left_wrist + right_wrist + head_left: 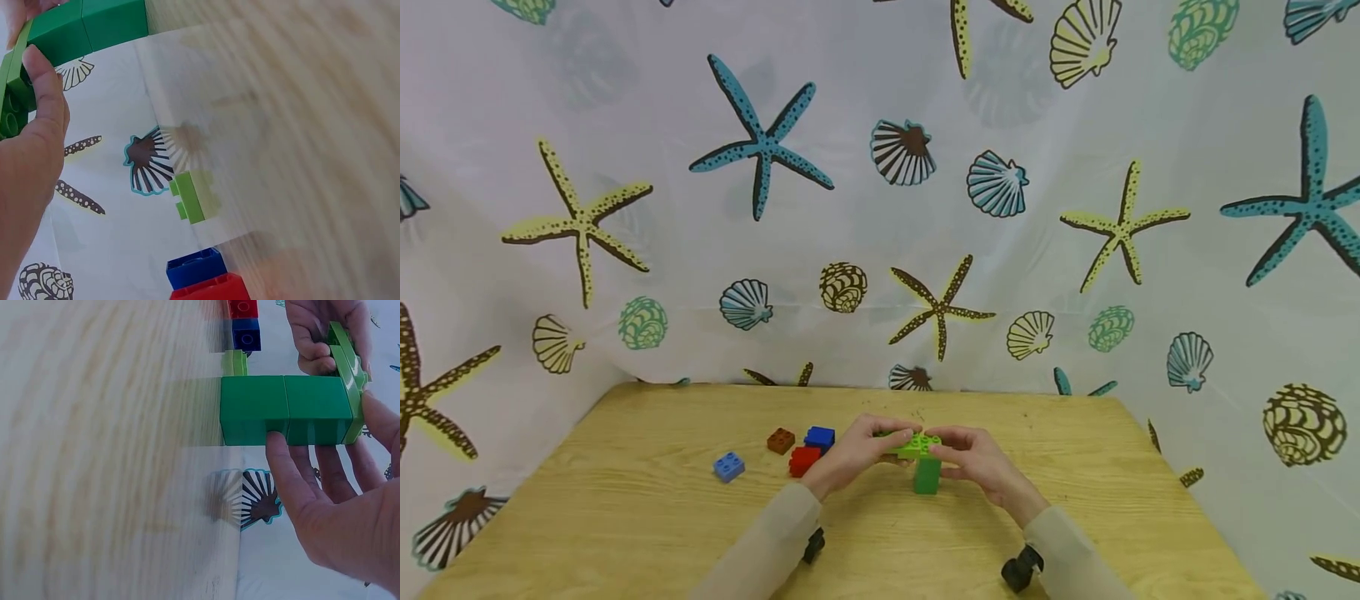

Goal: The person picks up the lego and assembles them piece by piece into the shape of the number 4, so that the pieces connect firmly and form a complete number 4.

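Two dark green bricks (255,411) stand stacked upright on the table, with light green bricks (913,446) across the top reaching out to the left. My left hand (859,450) pinches the overhanging light green part, its thumb laid along it in the left wrist view. From the other side my right hand (983,467) grips the stack. In the right wrist view, its fingers (290,469) touch the dark green bricks and its thumb reaches the light green top. The joint between the light green pieces is partly covered by the hands.
A separate light green brick (189,197) lies on the wooden table (647,517) behind the left hand. To the left are a red brick (804,461), a dark blue brick (820,438), a brown brick (780,440) and a lighter blue brick (728,467). A patterned curtain (820,350) hangs behind.
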Tool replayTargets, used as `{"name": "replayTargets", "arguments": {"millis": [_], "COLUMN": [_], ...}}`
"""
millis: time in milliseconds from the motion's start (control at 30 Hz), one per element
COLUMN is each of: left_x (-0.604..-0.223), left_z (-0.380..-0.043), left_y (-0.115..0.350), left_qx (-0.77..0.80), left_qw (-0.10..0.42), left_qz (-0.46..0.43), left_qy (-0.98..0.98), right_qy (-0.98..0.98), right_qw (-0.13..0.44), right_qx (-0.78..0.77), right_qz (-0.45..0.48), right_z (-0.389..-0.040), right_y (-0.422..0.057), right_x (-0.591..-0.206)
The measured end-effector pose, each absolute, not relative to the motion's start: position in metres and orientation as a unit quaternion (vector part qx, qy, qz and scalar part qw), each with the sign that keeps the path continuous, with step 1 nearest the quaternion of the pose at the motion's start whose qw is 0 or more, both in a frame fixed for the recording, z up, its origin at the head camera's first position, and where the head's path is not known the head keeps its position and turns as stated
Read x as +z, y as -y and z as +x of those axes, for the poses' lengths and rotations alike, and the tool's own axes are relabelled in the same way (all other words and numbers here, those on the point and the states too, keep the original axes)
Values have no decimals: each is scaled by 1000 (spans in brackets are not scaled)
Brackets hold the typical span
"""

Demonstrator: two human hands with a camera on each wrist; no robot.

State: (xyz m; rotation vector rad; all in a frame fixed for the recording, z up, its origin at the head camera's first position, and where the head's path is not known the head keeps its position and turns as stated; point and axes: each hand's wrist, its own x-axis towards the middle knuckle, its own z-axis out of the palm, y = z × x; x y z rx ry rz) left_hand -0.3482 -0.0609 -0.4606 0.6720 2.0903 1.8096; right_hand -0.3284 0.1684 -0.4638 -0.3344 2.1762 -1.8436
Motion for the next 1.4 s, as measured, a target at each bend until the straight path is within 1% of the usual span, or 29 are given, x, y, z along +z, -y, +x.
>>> {"name": "replayTargets", "arguments": {"millis": [100, 267, 433, 600, 833, 1200, 1400], "left_x": [-461, -460, -457, -455, -457, -453, -450], "left_z": [-350, -350, -349, -348, -351, -350, -348], "left_y": [61, 58, 55, 55, 58, 75, 91], "left_qx": [635, 640, 645, 649, 634, 609, 610], "left_qw": [152, 132, 124, 134, 146, 105, 101], "left_qz": [236, 222, 205, 202, 213, 176, 178], "left_qy": [-719, -724, -726, -721, -729, -767, -766], "right_qy": [-751, -749, -751, -750, -761, -768, -767], "right_qw": [133, 130, 128, 120, 96, 121, 129], "right_qx": [-637, -639, -637, -639, -624, -602, -601], "right_qz": [-113, -117, -118, -121, -150, -185, -183], "right_z": [-329, -329, -329, -328, -324, -322, -321], "right_y": [-168, -169, -170, -169, -164, -161, -160], "right_x": [-464, -464, -465, -464, -460, -456, -455]}}
